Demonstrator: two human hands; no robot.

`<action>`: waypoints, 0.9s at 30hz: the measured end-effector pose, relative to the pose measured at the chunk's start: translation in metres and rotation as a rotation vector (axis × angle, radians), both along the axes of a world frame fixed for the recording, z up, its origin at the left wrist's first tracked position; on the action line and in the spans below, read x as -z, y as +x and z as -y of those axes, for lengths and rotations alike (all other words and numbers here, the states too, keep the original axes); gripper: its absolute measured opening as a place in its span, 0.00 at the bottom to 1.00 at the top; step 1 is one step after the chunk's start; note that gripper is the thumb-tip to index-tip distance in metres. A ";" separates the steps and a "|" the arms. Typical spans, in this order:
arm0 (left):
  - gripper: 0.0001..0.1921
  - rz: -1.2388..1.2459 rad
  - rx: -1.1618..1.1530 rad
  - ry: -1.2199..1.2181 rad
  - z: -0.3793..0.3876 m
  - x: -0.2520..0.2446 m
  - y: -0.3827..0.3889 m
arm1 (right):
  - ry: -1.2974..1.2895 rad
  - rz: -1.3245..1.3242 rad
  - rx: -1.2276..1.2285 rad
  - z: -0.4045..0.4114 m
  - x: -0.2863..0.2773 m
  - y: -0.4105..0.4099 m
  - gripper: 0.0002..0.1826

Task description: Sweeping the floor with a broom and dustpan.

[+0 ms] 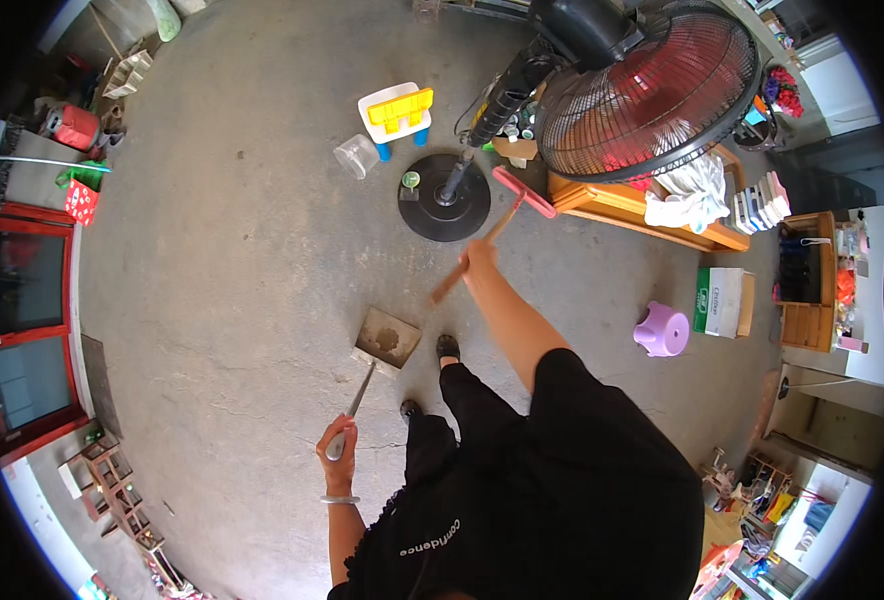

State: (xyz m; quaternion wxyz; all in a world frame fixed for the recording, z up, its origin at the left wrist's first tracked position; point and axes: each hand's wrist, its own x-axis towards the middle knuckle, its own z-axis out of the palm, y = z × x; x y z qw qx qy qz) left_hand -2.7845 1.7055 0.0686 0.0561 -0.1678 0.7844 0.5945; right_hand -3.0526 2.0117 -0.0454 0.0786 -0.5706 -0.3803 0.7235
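My left hand point(339, 446) is closed around the grey handle of a metal dustpan point(371, 328). The pan lies ahead of my feet, with a dark patch on its bottom. In my right hand point(478, 262), stretched forward, is a T-shaped tool point(503, 219) with a wooden handle and a red crossbar point(523, 192). Its crossbar appears beside the corner of a wooden cabinet point(573, 196); whether they touch I cannot tell. The handle's near end is blurred and points towards the dustpan. What kind of tool it is cannot be made out.
A pedestal fan point(648, 97) on a round black base point(442, 217) rises ahead. Beside it are a white-and-yellow stool point(395, 112) and a clear plastic container point(356, 157). A purple stool point(662, 330) and a cardboard box point(723, 302) stand right; red-framed doors point(29, 330) are left.
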 end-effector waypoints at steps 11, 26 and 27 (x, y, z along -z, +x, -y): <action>0.05 0.039 0.025 0.025 0.003 0.000 -0.003 | -0.117 -0.009 -0.328 -0.035 -0.048 0.047 0.05; 0.06 0.060 0.035 0.004 0.000 -0.003 -0.008 | 0.234 0.026 -0.890 -0.169 -0.014 0.113 0.05; 0.06 0.061 0.030 0.001 0.001 -0.004 -0.008 | 0.244 0.021 -0.921 -0.177 -0.011 0.112 0.05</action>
